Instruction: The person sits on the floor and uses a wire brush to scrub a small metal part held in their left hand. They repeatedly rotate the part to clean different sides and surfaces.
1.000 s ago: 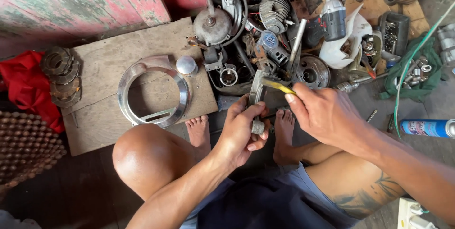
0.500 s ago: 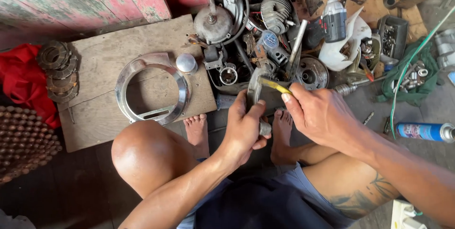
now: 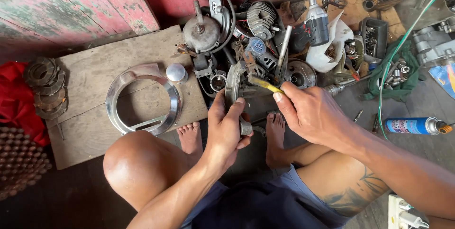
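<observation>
I sit on the floor with bent knees, bare feet in front of me. My left hand [image 3: 227, 127] grips a grey metal engine part [image 3: 235, 83], holding it upright between my feet. My right hand [image 3: 310, 113] pinches a thin tool with a yellow handle [image 3: 265, 85], its tip against the top of that part. A small metal piece [image 3: 245, 127] sticks out under my left palm.
A wooden board [image 3: 90, 77] at the left carries a chrome ring [image 3: 142, 98] and a small shiny cap [image 3: 176, 72]. Engine parts, a cordless drill [image 3: 316, 22] and a box of screws [image 3: 372, 34] crowd the back. A blue spray can [image 3: 412, 125] lies at the right; clutch discs [image 3: 45, 87] lie beside a red cloth.
The hands stay on the metal part and the yellow tool, with only small shifts. The view has drifted slightly.
</observation>
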